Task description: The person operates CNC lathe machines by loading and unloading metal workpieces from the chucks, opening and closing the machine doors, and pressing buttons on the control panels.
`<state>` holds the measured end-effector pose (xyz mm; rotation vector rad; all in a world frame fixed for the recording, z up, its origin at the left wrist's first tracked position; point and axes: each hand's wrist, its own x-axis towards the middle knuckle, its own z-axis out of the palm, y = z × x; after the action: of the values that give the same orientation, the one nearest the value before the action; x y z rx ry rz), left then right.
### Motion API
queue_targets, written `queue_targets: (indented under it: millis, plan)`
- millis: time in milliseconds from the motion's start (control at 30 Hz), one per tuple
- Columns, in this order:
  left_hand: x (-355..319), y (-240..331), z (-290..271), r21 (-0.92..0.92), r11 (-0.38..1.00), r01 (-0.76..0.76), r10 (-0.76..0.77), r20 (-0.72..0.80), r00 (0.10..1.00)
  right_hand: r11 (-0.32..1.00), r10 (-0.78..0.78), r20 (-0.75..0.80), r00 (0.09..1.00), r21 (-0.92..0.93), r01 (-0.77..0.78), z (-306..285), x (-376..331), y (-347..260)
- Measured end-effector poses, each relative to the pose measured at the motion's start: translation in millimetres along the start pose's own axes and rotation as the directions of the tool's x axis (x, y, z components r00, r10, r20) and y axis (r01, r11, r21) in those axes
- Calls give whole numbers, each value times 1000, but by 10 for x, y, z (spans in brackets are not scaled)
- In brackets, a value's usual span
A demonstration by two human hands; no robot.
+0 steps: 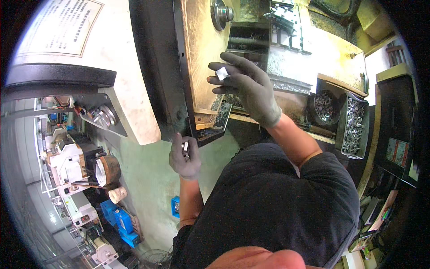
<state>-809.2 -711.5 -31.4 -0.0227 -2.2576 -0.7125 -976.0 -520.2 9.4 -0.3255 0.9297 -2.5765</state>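
My right hand [253, 87], in a grey glove, reaches in front of the open machine. It holds a small shiny square metal piece [222, 73] at its fingers, which are partly spread. Above it, a round metal spindle [221, 14] sticks out of the yellowish machine wall [206, 54]. My left hand [185, 161], gloved the same way, is lower and to the left, beside the bottom end of the black machine door edge [172, 89]. Its fingers curl around a small bright metal piece [185, 147]; whether it holds more than one piece is unclear.
On the right stand a grey bin [354, 127] full of small metal pieces and a round pan [326, 107] with more. Metal chips lie on the machine bed [286, 83]. A control panel [397, 150] is far right. Blue containers [123, 219] stand on the floor at left.
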Motion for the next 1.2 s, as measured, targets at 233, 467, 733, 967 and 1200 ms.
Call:
queue_targets:
  millis: [233,467,733,967,1200]
  plan:
    - [406,215,179,-14,999,-48,49,135,990,997,-8,22,1000,-82,9,10,-60,-15]
    - [443,247,160,-21,999,45,-39,236,971,985,53,24,998,-164,-48,51,-65,21]
    - [496,244,148,77,997,20,-40,265,963,984,55,98,994,-172,-38,33,-67,161]
    - [476,205,178,21,1000,-6,1,228,974,960,133,119,984,-262,-99,74,-95,135]
    - [495,253,129,73,997,-11,-7,253,967,533,-224,484,846,-665,523,215,-194,222]
